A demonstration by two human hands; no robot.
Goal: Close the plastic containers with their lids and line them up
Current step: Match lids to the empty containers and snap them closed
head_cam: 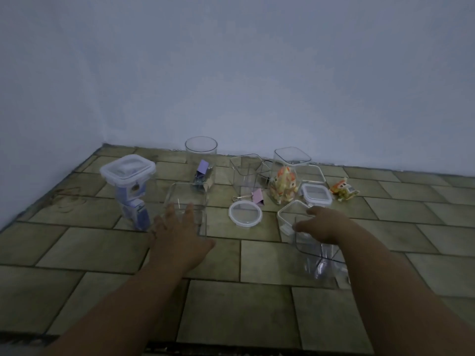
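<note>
**On the tile-patterned surface, one container is closed and the rest stand open**

On the tile-patterned surface by the pale wall, the clear plastic containers stand in a loose cluster. At far left is the lidded container, square, with its white-rimmed lid on top and purple-and-blue packs inside.

Next to it on the right is the low container, square and open. The left hand lies against its near side with the fingers straight and spread, gripping nothing.

Behind, near the wall, is the round container, open, with purple clips at the bottom. To its right are an open square container and the tall container, open too, which holds orange-and-white packets.

Two lids lie flat and apart from any container. The round lid is between the two hands, and the square lid is just right of the tall container. A purple binder clip lies just behind the round lid. A loose packet lies right of the square lid.

The right hand has its fingers curled over the top rim of the near container, a clear square one closest to the camera. A white-edged square rim shows just left of those fingers. Whether that is a lid or another container cannot be told.
</note>
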